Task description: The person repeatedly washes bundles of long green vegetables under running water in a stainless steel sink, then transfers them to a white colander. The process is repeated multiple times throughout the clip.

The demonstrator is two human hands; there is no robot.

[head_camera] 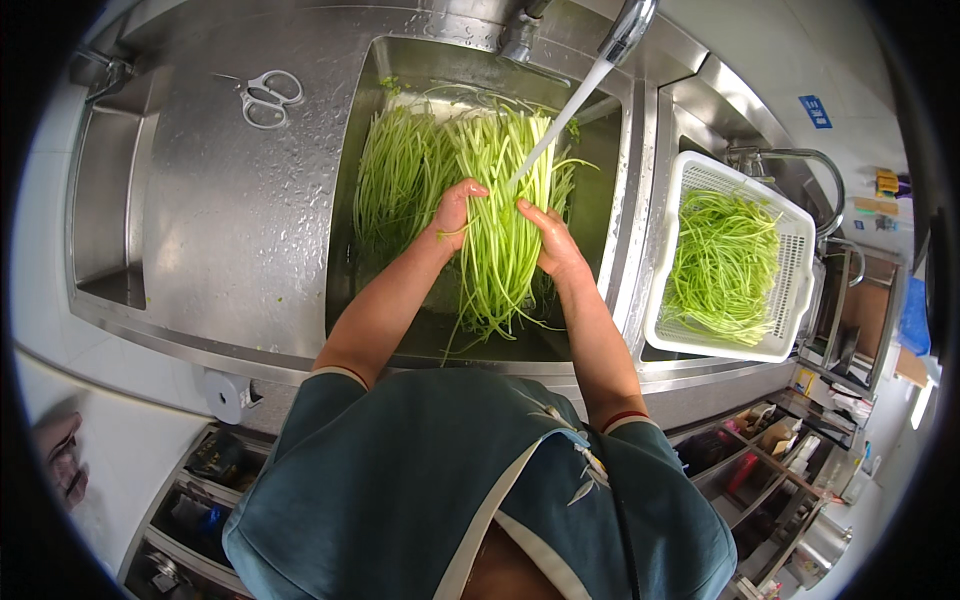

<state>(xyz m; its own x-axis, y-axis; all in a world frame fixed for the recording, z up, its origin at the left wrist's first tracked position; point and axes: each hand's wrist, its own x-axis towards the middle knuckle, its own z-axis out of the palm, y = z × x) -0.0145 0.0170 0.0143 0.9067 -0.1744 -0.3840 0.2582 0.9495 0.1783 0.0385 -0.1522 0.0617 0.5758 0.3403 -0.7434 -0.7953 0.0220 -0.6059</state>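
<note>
Between my two hands is a thick bundle of long green leafy stems [501, 247], held over a stainless steel sink basin [596, 255]. My left hand [454, 210] grips the bundle's left side, and my right hand [551, 232] grips its right side. A stream of water [559, 124] runs from the chrome faucet [631, 34] onto the stems. To the left of the bundle, more green stems [405, 172] lie in the basin. Fingers behind the bundle are hidden.
On the steel counter at left lie white-handled scissors [270, 97]. A white perforated plastic basket [793, 277] at right holds cut green stems [724, 262], near a second faucet [814, 157]. Water drops dot the steel counter [225, 217]. Shelves [772, 457] with goods stand at lower right.
</note>
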